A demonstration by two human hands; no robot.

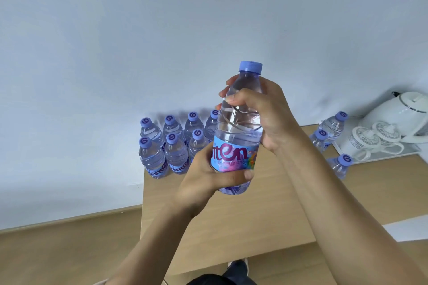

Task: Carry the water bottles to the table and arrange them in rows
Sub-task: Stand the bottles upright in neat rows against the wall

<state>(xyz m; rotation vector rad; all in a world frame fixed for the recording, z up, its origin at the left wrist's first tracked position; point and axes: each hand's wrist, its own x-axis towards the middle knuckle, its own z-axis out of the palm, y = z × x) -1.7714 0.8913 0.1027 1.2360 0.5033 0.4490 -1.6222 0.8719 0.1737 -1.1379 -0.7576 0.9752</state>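
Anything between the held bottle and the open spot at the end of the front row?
Nothing visible. Both hands, left hand and right hand, hold the clear plastic water bottle with purple cap above the light wooden table; the front row of bottles sits left of it.

— How many water bottles in all?
— Eleven: one held up at centre frame, seven in the cluster at centre left, three at the right.
— And the crockery at the right edge?
— One white kettle, two lidded cups.
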